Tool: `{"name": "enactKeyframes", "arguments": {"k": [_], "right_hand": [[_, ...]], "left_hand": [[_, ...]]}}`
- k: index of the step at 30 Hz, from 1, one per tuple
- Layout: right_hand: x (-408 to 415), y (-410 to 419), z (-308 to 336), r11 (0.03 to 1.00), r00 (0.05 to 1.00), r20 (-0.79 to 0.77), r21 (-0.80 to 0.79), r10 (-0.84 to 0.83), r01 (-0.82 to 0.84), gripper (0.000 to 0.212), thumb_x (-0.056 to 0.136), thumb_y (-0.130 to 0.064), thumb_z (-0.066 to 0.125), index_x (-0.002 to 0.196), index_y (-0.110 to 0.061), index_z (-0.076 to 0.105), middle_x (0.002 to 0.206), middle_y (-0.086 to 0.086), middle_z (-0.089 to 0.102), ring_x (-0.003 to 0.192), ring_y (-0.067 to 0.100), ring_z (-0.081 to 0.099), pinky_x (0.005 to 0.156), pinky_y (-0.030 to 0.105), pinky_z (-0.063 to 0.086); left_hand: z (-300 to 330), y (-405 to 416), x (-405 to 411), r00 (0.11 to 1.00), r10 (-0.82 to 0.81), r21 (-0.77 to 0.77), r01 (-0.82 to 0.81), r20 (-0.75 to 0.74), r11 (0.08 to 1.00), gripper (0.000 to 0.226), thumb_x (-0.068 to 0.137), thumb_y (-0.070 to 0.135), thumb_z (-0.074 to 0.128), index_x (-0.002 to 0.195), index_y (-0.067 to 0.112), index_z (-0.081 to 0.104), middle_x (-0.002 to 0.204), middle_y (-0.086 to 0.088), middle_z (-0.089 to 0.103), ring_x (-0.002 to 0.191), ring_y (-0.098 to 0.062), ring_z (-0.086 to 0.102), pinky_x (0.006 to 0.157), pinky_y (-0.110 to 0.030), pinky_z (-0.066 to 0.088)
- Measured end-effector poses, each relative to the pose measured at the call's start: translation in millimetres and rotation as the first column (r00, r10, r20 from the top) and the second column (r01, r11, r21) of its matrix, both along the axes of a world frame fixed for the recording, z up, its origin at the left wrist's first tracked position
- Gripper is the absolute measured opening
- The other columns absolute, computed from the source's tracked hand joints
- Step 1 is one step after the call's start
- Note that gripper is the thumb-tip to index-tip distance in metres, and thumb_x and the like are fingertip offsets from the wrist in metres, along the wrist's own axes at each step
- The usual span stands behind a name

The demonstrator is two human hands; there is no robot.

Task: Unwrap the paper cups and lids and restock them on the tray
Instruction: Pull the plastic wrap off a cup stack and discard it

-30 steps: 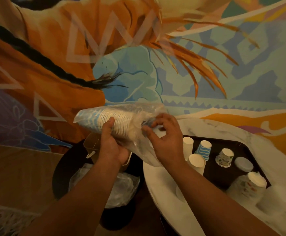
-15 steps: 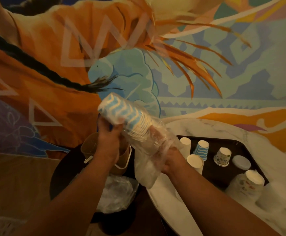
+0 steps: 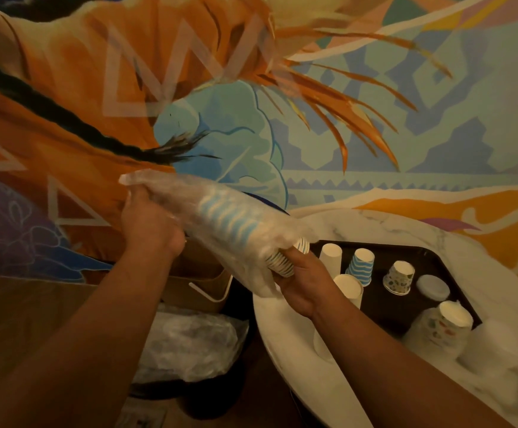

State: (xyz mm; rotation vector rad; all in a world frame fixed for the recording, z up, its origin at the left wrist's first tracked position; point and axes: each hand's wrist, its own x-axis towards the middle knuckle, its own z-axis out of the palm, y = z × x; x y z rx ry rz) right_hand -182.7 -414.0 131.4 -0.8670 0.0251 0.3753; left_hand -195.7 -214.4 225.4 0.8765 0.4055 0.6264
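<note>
Plastic wrap [image 3: 190, 208] stretches in a slanted tube between the two hands, above the gap between a bin and the marble surface [image 3: 436, 242]. The left hand [image 3: 148, 223] clenches the loose upper end of the wrap, fingers curled round the film. The right hand [image 3: 301, 279] grips the lower end of the blue-striped cup stack [image 3: 236, 230], where the cups' rims poke out of the wrap's open mouth; most of the stack lies inside the film, blurred.

On the surface sits a dark tray [image 3: 412, 257]. Upside down on it stand a white cup [image 3: 330, 257], a blue-striped cup [image 3: 361, 265], a floral cup [image 3: 399, 278] and, nearest the right wrist, another white cup [image 3: 350, 290]. A pale lid [image 3: 433, 287] lies flat beside the floral cup. At the tray's near right corner a wrapped floral cup stack [image 3: 443, 327] lies tilted.

Below the left forearm, a dark bin [image 3: 236, 310] holds crumpled clear plastic [image 3: 190, 344], and a brown paper bag [image 3: 202, 282] stands just behind it. A painted mural [image 3: 251, 88] fills the wall.
</note>
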Motion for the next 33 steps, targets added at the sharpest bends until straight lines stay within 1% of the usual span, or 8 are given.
{"name": "enactKeyframes", "arguments": {"k": [6,10,15,17,20,22,28,33], "right_hand": [[9.1,-1.4,-2.8,0.997,1.0,0.023,0.072,0.019,-0.02,0.04,0.075,-0.021,0.065,0.114,-0.016,0.062,0.099,0.004,0.073,0.086,0.017,0.07,0.076,0.031,0.057],[15.3,-2.5,-0.3,0.992,1.0,0.0,0.127,0.005,-0.005,0.063,0.073,-0.023,0.07,0.132,-0.009,0.054,0.116,0.011,0.068,0.096,0.022,0.069,0.08,0.035,0.058],[22.0,-5.8,-7.0,0.985,1.0,-0.002,0.169,0.023,-0.022,0.071,0.072,-0.024,0.071,0.138,-0.01,0.048,0.121,0.013,0.065,0.102,0.026,0.067,0.09,0.039,0.054],[21.6,-4.7,-9.4,0.983,0.999,-0.008,0.18,0.039,-0.037,0.08,0.066,-0.027,0.079,0.138,-0.009,0.049,0.117,0.012,0.068,0.098,0.025,0.069,0.09,0.039,0.054],[17.9,-4.0,-19.5,0.979,0.992,-0.03,0.171,0.12,-0.114,0.099,0.04,-0.035,0.097,0.128,-0.012,0.057,0.112,0.012,0.07,0.097,0.026,0.07,0.083,0.038,0.058],[7.6,-7.2,-30.7,0.965,0.973,-0.067,0.163,0.219,-0.206,0.096,0.038,-0.036,0.097,0.123,-0.013,0.061,0.112,0.014,0.07,0.099,0.029,0.069,0.081,0.04,0.058],[-33.6,-49.7,-92.0,0.893,0.831,-0.33,0.219,0.447,-0.393,0.074,0.047,-0.031,0.097,0.112,-0.007,0.072,0.117,0.02,0.064,0.096,0.033,0.067,0.07,0.04,0.06],[-64.7,-116.8,-143.5,0.939,0.797,-0.505,0.092,0.33,-0.33,0.073,0.058,-0.038,0.09,0.122,-0.012,0.067,0.109,0.016,0.067,0.086,0.03,0.069,0.059,0.037,0.059]], "left_hand": [[-19.2,23.4,16.1,0.943,0.117,0.44,0.034,-0.311,0.897,0.035,0.104,0.007,0.031,0.13,-0.015,0.039,0.128,-0.039,0.047,0.119,-0.049,0.046,0.089,-0.038,0.04],[-24.3,17.0,3.0,0.849,0.213,0.87,0.441,-0.484,0.223,0.027,0.102,0.023,0.039,0.117,0.007,0.053,0.11,-0.014,0.059,0.101,-0.024,0.055,0.092,-0.027,0.04],[-33.4,32.7,-13.0,0.453,0.19,0.411,0.884,-0.871,-0.223,0.06,0.075,0.063,0.067,0.119,0.024,0.06,0.12,0.004,0.056,0.105,-0.014,0.052,0.09,-0.03,0.041],[-33.0,33.9,-9.3,0.483,0.206,0.449,0.872,-0.851,-0.194,0.074,0.068,0.073,0.066,0.125,0.025,0.057,0.125,0.005,0.054,0.108,-0.013,0.051,0.089,-0.029,0.042],[-27.9,17.7,-9.5,0.781,-0.22,0.768,0.62,-0.584,0.163,0.098,0.05,0.073,0.074,0.132,0.03,0.044,0.125,0.013,0.053,0.113,-0.005,0.056,0.086,-0.022,0.045],[-31.4,7.3,-13.2,0.774,-0.467,0.776,0.579,-0.428,0.249,0.101,0.041,0.066,0.083,0.129,0.032,0.045,0.119,0.008,0.062,0.109,-0.002,0.062,0.083,-0.018,0.05],[-54.5,-23.5,-19.3,0.442,-0.585,0.585,0.808,-0.68,-0.069,0.091,0.044,0.065,0.085,0.118,0.017,0.06,0.109,0.003,0.072,0.101,-0.015,0.069,0.083,-0.028,0.056],[-89.1,-95.0,-25.0,0.167,-0.381,0.341,0.823,-0.91,-0.454,0.064,0.06,0.058,0.081,0.115,0.039,0.053,0.11,0.015,0.066,0.101,-0.002,0.065,0.09,-0.029,0.055]]}}
